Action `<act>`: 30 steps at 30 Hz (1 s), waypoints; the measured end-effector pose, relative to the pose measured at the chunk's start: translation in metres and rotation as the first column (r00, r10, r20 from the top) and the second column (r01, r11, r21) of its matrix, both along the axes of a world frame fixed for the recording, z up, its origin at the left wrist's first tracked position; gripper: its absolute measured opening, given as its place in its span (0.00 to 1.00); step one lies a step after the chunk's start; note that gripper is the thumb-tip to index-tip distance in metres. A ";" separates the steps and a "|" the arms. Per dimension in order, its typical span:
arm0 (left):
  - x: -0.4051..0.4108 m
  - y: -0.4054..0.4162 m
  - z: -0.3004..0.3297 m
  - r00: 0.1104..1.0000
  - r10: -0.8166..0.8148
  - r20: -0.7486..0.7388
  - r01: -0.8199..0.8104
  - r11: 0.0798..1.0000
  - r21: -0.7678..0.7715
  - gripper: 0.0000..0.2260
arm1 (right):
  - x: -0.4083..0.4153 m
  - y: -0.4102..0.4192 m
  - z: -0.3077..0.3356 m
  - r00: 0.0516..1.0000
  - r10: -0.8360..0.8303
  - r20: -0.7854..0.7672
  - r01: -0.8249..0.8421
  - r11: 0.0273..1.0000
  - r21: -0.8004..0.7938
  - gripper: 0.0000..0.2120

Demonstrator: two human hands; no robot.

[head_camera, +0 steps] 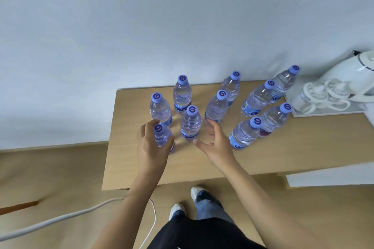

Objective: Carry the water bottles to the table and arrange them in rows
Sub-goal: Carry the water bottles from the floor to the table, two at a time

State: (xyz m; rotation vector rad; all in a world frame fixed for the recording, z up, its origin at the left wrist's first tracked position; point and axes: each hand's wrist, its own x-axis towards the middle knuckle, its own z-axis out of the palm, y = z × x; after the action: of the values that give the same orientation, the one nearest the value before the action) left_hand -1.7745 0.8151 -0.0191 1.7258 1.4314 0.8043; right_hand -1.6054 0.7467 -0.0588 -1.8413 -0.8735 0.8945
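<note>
Your left hand (150, 143) wraps its fingers round the nearest clear plastic water bottle with a blue cap (162, 137), low on the body, which judging by its upright stance lets you set it square at the front of the left-hand column. Your right hand (214, 141) hangs loose with fingers spread and grips nothing, hovering just beside the middle bottle (190, 123), probably ready to steady it or nudge it into line. Beyond stand eight more blue-capped bottles (255, 99) on the light wooden table (303, 147), upright in rough columns running back to the wall. At the far right a white tray (327, 112) carries white cups (315, 95) and a white kettle (352, 75), limiting room there.
</note>
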 end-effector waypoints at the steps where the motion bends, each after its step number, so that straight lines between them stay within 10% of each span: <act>1: -0.001 -0.003 0.003 1.000 -0.016 -0.010 0.016 1.000 0.023 0.22 | -0.002 -0.007 0.001 1.000 -0.017 -0.009 0.017 1.000 0.002 0.35; 12: 0.040 -0.062 0.012 0.920 -0.383 -0.078 0.390 0.915 0.107 0.20 | 0.013 -0.109 0.005 0.939 -0.332 -0.084 0.332 0.943 -0.017 0.31; 30: 0.336 -0.342 -0.002 0.398 -0.915 -0.068 0.914 0.402 -0.057 0.20 | 0.215 -0.449 0.027 0.544 -0.835 -0.086 0.838 0.546 0.001 0.32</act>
State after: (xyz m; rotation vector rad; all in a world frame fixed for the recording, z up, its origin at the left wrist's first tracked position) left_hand -1.4389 0.4732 -0.0208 2.1650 0.2869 0.0657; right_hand -1.3906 0.2978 -0.0323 -1.8554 0.1237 0.2949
